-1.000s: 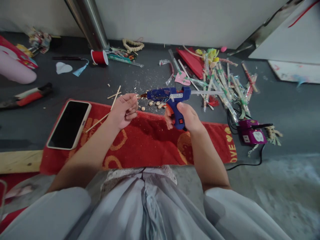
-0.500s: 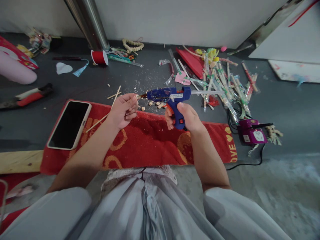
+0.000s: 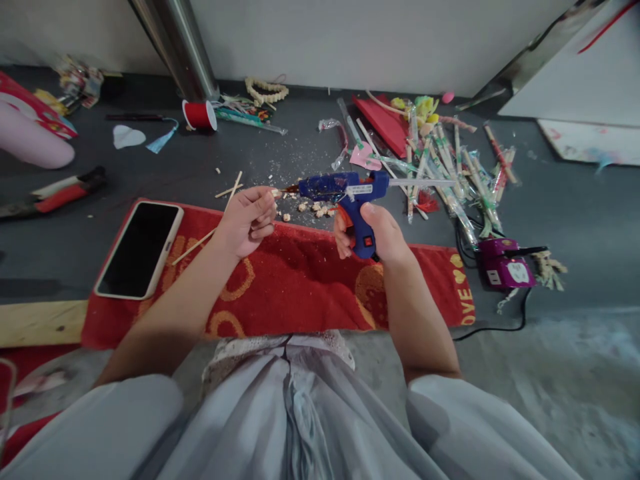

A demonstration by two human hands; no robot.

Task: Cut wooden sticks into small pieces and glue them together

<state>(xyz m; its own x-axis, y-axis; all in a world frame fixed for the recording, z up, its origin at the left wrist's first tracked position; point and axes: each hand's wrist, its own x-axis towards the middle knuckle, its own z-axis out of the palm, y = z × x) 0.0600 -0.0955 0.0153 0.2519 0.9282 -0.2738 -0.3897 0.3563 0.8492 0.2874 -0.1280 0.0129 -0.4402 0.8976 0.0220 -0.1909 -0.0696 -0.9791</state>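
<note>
My left hand (image 3: 249, 220) is closed, thumb and forefinger pinching a small pale piece (image 3: 275, 193), mostly hidden by the fingertips. My right hand (image 3: 380, 235) is wrapped round the handle of a blue hot glue gun (image 3: 345, 187), its fingers by the orange trigger. A clear glue stick (image 3: 423, 182) juts from the gun's rear. The nozzle points left, just short of the piece. Thin wooden sticks (image 3: 195, 247) show around my left wrist; whether the hand touches them I cannot tell. Small pale wooden bits (image 3: 320, 210) lie below the gun.
A red towel (image 3: 295, 287) lies along the table's front edge, with a phone (image 3: 140, 250) on its left end. Pliers (image 3: 55, 193) and a red ribbon spool (image 3: 199, 115) are at left. Wrapped sticks (image 3: 445, 160) pile up at right, near a purple box (image 3: 505, 263) and a black cord.
My right hand has drawn the glue gun slightly to the right, so its nozzle is a little farther from the left fingertips. My left hand has stayed nearly still.
</note>
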